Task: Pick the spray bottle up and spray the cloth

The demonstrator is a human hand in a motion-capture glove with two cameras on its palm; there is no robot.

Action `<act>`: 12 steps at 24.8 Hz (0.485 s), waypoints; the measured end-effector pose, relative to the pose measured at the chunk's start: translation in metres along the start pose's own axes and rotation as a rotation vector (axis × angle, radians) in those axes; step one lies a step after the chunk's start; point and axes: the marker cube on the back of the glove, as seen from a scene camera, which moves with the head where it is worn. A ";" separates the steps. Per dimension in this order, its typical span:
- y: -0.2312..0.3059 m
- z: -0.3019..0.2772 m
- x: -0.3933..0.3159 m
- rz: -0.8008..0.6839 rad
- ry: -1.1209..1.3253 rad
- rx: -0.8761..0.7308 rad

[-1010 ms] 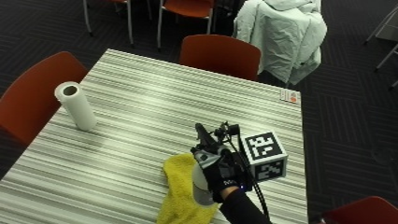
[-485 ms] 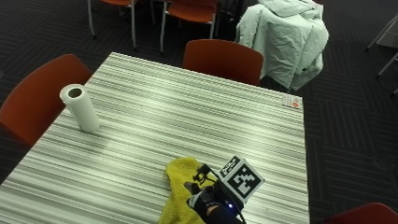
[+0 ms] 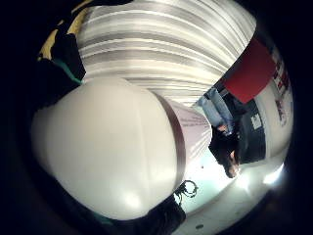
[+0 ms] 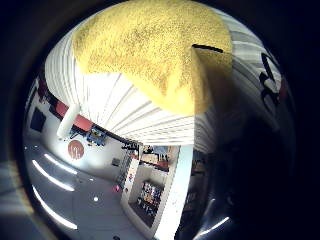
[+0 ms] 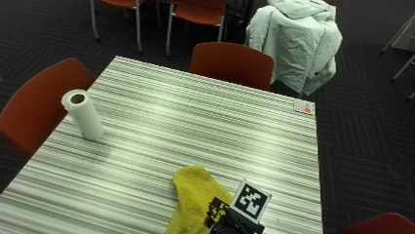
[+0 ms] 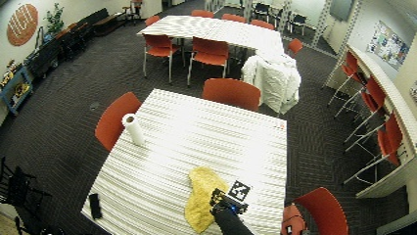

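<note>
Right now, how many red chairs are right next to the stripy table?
3 in the outside view: one chair at the far side, one beside the paper towel roll, and one at the near corner, mostly cut off. Others may be hidden.

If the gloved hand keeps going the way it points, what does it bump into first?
Probably the yellow cloth: the right hand sits at its edge, palm facing it. Depth is unclear. The spray bottle sits against the palm.

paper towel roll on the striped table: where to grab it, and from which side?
Wrap round the middle of the paper towel roll, coming in level from the side facing the table's centre. It stands upright on end near the table edge, so its round wall is exposed, and a red chair crowds the outer side.
</note>
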 end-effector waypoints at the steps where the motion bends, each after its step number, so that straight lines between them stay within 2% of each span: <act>1: 0.001 0.000 -0.001 0.000 -0.001 -0.010; 5: 0.005 -0.001 -0.009 -0.057 -0.003 -0.001; 9: 0.017 0.002 -0.017 -0.142 -0.025 -0.061; 12: 0.022 0.000 -0.023 -0.236 -0.080 -0.020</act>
